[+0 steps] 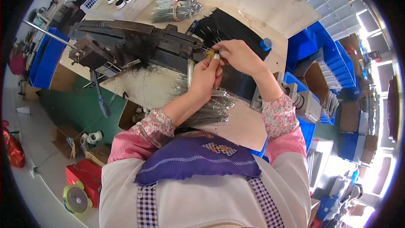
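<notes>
At the right end of a dark metal bench machine (pixel 175 41), my two hands meet with bent fingers. My left hand (pixel 204 78) is closed, its thumb up and a pale wrap around the thumb tip. Fingertips of my right hand (pixel 242 58) are pinched together just beside it. A small yellowish piece (pixel 209 53) shows between the hands and the machine end. Whatever my fingers grip is too small and covered to name. Below my left hand lies a loose bundle of thin silver wires (pixel 213 109). A few thin wires rise over the black mat (pixel 242 31) behind my right hand.
A tied wire bundle (pixel 160 10) lies at the back, beside a clear tray (pixel 141 8) of black-and-white rolls. A blue round cap (pixel 265 44) sits on the mat's right edge. A metal fixture (pixel 308 107) stands near my right forearm. Blue bins (pixel 301 48) are at the right.
</notes>
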Demonstrator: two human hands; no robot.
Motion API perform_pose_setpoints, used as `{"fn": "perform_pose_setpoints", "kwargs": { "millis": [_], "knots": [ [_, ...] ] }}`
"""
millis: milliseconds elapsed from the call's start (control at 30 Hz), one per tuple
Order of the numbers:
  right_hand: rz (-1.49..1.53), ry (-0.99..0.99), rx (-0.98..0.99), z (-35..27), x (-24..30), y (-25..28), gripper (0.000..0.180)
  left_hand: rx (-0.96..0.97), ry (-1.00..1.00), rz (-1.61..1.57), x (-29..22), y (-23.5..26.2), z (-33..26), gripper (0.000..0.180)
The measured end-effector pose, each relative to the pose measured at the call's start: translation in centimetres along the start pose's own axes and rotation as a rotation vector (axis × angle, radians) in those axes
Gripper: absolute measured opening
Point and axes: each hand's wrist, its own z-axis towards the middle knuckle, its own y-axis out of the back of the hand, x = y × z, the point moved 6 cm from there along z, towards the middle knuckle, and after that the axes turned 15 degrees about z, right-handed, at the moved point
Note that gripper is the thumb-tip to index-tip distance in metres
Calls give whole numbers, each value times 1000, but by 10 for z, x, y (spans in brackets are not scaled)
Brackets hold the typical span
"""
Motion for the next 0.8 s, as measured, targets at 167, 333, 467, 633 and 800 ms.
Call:
{"fn": "perform_pose_setpoints", "kwargs": {
  "millis": [167,333,467,633,800],
  "knots": [
    [319,-205,-15,-14,-12,11,25,-7,13,-65,-4,4,-2,24],
    [571,-342,53,-10,-13,21,26,55,11,19,-2,0,2,42],
    [445,-348,122,-11,-8,17,27,288,0,-313,-6,-25,-1,67],
    [-659,228,-61,-22,19,47,28,288,90,-576,-29,-5,0,79],
    [-324,299,-275,-40,50,8,40,235,82,-629,-25,1,-1,81]
  ]
}}
